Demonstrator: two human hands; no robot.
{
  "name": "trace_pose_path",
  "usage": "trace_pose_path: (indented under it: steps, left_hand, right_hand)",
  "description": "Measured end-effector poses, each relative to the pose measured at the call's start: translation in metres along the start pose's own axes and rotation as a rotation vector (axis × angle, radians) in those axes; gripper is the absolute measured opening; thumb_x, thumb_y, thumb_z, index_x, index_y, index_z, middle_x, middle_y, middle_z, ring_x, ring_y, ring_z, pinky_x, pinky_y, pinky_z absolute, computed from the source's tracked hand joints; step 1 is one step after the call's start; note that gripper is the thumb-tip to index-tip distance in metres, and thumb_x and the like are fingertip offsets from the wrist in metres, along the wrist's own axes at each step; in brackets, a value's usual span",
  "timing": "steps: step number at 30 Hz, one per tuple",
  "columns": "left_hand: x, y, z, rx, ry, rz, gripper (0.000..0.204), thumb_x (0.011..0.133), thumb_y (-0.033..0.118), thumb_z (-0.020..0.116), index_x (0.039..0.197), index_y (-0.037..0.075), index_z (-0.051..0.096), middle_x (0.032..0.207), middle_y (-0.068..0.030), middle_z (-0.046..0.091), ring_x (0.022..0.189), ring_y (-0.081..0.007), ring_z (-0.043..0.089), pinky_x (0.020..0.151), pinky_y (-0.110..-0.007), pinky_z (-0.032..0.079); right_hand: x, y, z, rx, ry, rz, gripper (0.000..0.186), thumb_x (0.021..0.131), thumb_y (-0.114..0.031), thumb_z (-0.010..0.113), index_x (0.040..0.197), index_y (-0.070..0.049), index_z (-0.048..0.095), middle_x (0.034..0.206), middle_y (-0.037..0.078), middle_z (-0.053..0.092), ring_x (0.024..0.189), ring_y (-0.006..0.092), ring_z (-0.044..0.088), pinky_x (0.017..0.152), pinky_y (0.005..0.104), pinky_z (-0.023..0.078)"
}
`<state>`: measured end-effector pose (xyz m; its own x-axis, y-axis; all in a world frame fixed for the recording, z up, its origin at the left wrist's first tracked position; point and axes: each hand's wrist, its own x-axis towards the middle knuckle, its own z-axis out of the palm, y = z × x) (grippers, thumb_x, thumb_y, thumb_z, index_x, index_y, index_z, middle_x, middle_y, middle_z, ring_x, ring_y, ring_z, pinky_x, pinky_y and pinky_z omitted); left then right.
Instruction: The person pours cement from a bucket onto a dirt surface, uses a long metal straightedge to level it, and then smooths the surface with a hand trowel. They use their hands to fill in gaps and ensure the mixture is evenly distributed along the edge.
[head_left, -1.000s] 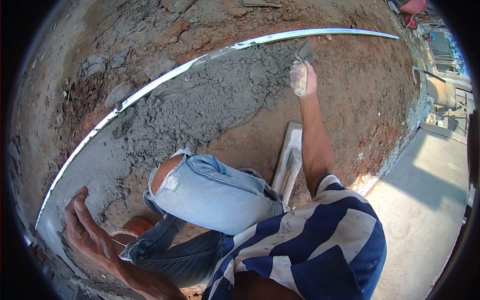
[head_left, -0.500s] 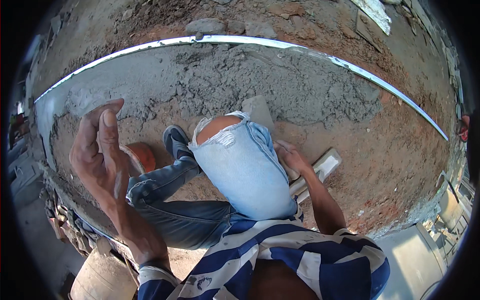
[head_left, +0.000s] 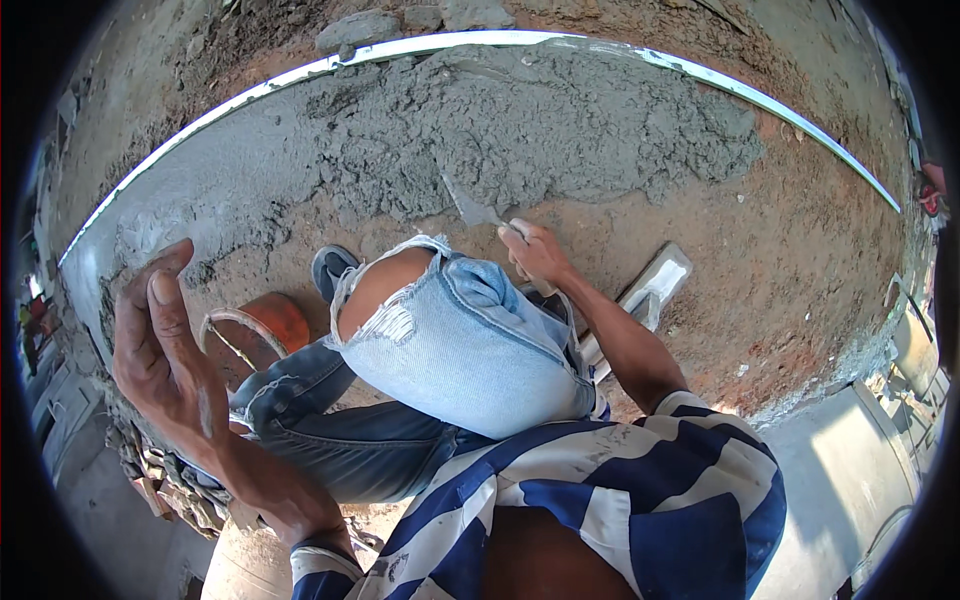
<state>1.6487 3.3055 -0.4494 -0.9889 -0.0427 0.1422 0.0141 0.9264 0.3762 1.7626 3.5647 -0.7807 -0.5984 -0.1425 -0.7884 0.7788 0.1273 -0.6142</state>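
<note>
My right hand (head_left: pixel 537 252) grips a pointing trowel, its fingers wrapped round the handle. The grey trowel blade (head_left: pixel 468 204) points away and left, at the near edge of the wet mortar (head_left: pixel 420 140). Raised on the left, my left hand (head_left: pixel 165 350) holds nothing; its thumb and forefinger are stretched out and its other fingers bend inward. Below and right of that hand, an orange bucket (head_left: pixel 283 318) lies tilted on the ground beside my leg. To the right of my right forearm rests a long pale tool (head_left: pixel 660 280), partly hidden by the arm.
A long white straight bar (head_left: pixel 470 40) runs along the mortar's far edge. Smoother mortar (head_left: pixel 210 180) covers the left part, and bare reddish soil (head_left: pixel 770 270) lies at right. Stones (head_left: pixel 358 30) sit beyond the bar. My bent knee (head_left: pixel 385 290) is between both hands.
My right hand has moved forward and left with the trowel, from beside my knee to the mortar's near edge. The view has shifted; my left hand keeps about the same pose.
</note>
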Motion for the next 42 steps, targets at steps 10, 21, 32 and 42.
trace_pose_path:
  steps: [10,21,32,42]
  left_hand:
    - [0.0,-0.031,-0.008,0.084,-0.059,-0.058,0.039,0.1,0.033,0.043,0.105,0.001,0.065,0.104,-0.0114,0.065,0.101,-0.0239,0.059,0.094,-0.035,0.042]
    - [0.001,-0.028,-0.015,0.109,-0.091,0.018,0.038,0.1,0.032,0.04,0.108,0.003,0.064,0.107,-0.0128,0.064,0.103,-0.0269,0.059,0.094,-0.038,0.041]
    - [-0.004,-0.043,-0.029,0.015,-0.068,-0.071,0.035,0.1,0.03,0.044,0.105,0.002,0.065,0.105,-0.0127,0.066,0.101,-0.0243,0.06,0.093,-0.036,0.042]
    - [0.009,-0.021,-0.007,0.147,-0.09,0.075,0.024,0.095,0.023,0.056,0.096,0.002,0.066,0.086,-0.0095,0.067,0.065,-0.0148,0.058,0.064,-0.03,0.046]
  right_hand:
    - [-0.063,0.028,-0.1,0.043,0.344,0.02,0.035,0.094,-0.039,0.054,0.087,-0.005,0.053,0.062,0.002,0.049,0.048,0.0126,0.05,0.045,0.0312,0.042]
    - [-0.104,0.033,-0.325,-0.38,1.453,0.011,0.043,0.081,-0.038,0.064,0.103,-0.001,0.063,0.088,0.021,0.065,0.084,0.0317,0.065,0.076,0.0417,0.051]
    - [-0.075,0.017,-0.316,0.424,1.166,-0.21,0.026,0.095,-0.027,0.045,0.103,-0.004,0.054,0.072,0.008,0.056,0.059,0.0182,0.058,0.052,0.033,0.051]
    - [0.097,-0.136,0.09,0.292,-0.147,-0.359,0.026,0.093,-0.031,0.055,0.09,-0.005,0.05,0.065,0.004,0.053,0.049,0.014,0.054,0.043,0.0314,0.045]
